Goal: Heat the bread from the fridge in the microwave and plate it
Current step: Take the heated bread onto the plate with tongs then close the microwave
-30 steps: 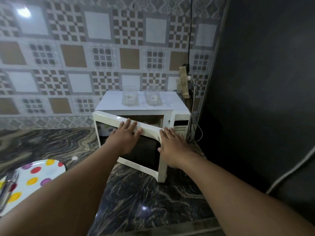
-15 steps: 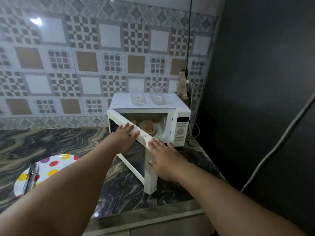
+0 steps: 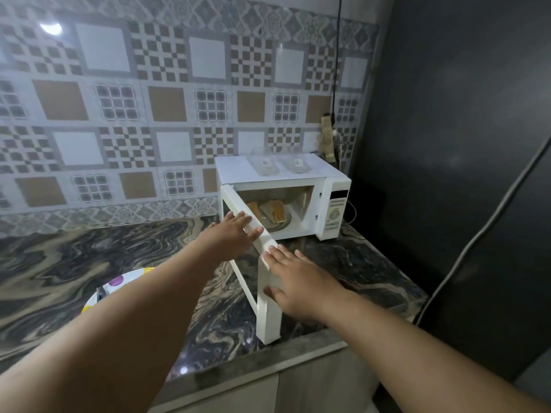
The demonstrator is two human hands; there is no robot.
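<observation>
Both flat, open: left hand (image 3: 235,234) and right hand (image 3: 293,281) rest on microwave door (image 3: 267,296)

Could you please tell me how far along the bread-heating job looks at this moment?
Bread already sits inside the microwave. In hand: the left hand and right hand rest open on the wide-open door. Whether heating has happened cannot be told. Left: moving bread onto the dotted plate.
</observation>
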